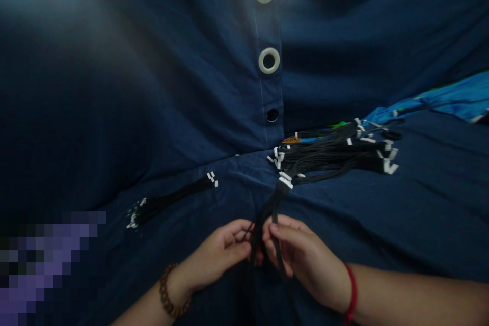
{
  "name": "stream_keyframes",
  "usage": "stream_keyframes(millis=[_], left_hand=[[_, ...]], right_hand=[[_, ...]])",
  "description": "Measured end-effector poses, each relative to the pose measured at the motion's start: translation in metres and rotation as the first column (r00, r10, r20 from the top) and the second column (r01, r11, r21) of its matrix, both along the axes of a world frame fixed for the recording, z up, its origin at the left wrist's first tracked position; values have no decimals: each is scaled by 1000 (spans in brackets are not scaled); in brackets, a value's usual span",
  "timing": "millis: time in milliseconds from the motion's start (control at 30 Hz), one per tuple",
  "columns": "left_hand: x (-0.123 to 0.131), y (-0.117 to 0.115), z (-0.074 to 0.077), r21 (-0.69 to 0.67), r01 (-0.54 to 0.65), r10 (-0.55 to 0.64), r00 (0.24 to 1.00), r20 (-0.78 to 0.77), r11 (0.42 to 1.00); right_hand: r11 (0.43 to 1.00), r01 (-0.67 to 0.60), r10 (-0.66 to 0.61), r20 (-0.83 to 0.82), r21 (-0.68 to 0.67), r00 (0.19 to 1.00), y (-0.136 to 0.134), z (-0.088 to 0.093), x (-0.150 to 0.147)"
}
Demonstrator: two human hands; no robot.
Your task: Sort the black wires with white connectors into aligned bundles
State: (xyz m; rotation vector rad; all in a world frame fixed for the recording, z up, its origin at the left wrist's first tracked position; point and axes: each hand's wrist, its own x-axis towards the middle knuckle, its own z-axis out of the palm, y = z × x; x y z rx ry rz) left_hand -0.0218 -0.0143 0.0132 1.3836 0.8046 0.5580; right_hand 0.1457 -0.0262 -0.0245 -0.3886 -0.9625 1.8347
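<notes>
My left hand (225, 249), with a brown beaded bracelet at the wrist, has its fingers closed on a bundle of thin black cords (256, 232). My right hand (298, 252), wearing a red wrist cord, pinches a separate portion of the same cords between thumb and fingers. The strands fork between my hands and hang down toward me. White end pieces (285, 180) gather at the far end of the held cords, touching or close beside a larger pile of similar black cords (328, 155) with white ends.
A smaller bundle of black cords (171, 196) lies at the left on the dark blue cloth (420, 204). The cloth rises behind, with pale rings (269, 72) in a strip. Bright blue fabric (454, 94) lies at the right, and a brown oval piece (292, 140) sits behind the pile.
</notes>
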Motion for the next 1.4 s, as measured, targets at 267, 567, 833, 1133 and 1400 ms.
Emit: stream_keyframes(millis=[267, 567, 833, 1133, 1400], left_hand=[[-3, -1, -9, -83, -75, 77, 997, 20, 994], [6, -9, -5, 33, -252, 253, 967, -40, 967], [10, -14, -1, 179, -385, 407, 907, -107, 905], [4, -11, -4, 240, -438, 469, 878, -91, 866], [3, -7, -8, 69, -435, 439, 898, -39, 898]], right_hand=[[988, -106, 76, -238, -115, 968, 14, -10, 7], [975, -122, 93, -155, -186, 984, 8, -2, 3], [926, -286, 253, -159, -246, 954, 5, 5, 5], [875, -415, 382, -171, -248, 908, 1, 5, 5], [872, -425, 388, -188, -242, 902, 4, 4, 6]])
